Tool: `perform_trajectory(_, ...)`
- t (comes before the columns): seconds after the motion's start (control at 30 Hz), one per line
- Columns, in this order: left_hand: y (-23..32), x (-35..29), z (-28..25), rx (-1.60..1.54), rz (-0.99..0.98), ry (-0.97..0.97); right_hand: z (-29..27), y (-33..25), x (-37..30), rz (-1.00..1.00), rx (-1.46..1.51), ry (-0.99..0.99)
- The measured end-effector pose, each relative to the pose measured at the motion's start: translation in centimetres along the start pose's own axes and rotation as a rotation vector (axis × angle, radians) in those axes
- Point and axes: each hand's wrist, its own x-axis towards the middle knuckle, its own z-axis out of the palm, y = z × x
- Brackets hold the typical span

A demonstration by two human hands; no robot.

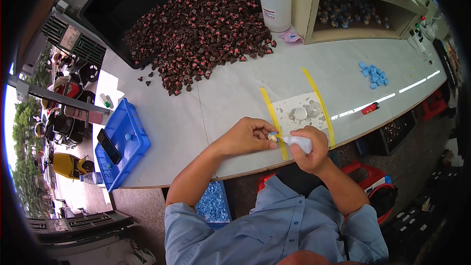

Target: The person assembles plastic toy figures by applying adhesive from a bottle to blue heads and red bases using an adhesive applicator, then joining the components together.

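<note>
Your left hand [251, 136] pinches a small blue-and-cream piece [273, 137] between thumb and fingers, just below the centre of the frame. Your right hand [314, 148] is closed around a white bottle [301, 144], to the right of it, its yellow tip pointing left at the piece; whether they touch you cannot tell.

Just above your hands lies a white board [284, 108] between two strips of yellow tape [317, 90], with a white cap [300, 113] on it. Toward the right are a red lighter [370, 108] and, higher up, some blue pieces [375, 75]. At left, a blue tray [141, 143] holds a phone [109, 145]. Dark pieces [211, 29] heap across the upper middle, left of a white jug [275, 6].
</note>
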Motion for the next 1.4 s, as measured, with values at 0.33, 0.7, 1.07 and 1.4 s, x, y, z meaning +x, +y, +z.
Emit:
perform_trajectory(0.33,-0.1,0.1,0.0,-0.034,-0.013,-0.006,-0.2,-0.1,0.2,0.005,0.003,-0.016)
perform_trajectory(0.7,0.6,-0.1,0.0,-0.023,-0.026,-0.004,-0.2,-0.2,0.3,0.033,0.037,0.006)
perform_trajectory(1.07,0.8,0.0,0.1,-0.010,-0.039,0.006,-0.4,0.1,-0.2,0.007,-0.010,0.029)
perform_trajectory(1.4,1.2,-0.1,0.2,-0.006,-0.049,0.012,-0.6,0.0,-0.2,0.002,-0.034,0.017)
